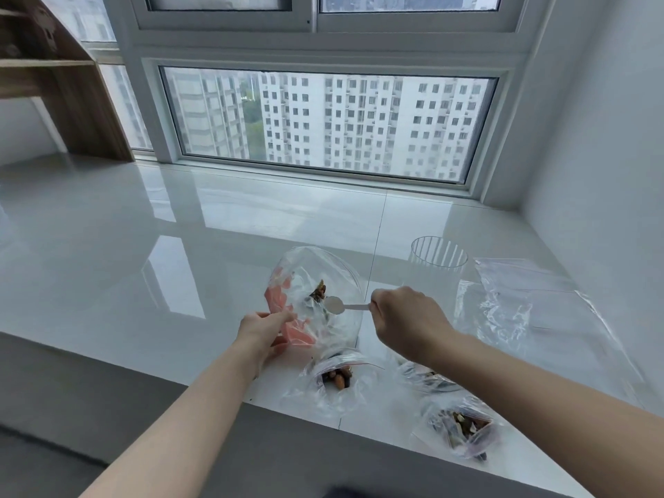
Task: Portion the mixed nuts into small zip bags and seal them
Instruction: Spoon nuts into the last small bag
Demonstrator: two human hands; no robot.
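A large clear bag with pink printing [316, 296] stands open on the white sill, a few mixed nuts [319, 292] showing inside. My left hand [264, 328] grips its near left edge. My right hand [406, 319] pinches the handle of a small white spoon [341, 305], whose bowl is at the bag's mouth. Below the large bag lies a small zip bag with nuts [336, 381], its top open. A second small zip bag with nuts [458, 427] lies at the lower right. A third [427, 377] is partly hidden under my right forearm.
A clear ribbed plastic cup [439, 255] stands behind my right hand. Flat empty zip bags [531, 307] lie to the right. The glossy white sill [143, 246] stretches left and back to the window. A wooden shelf [64, 84] stands at the far left.
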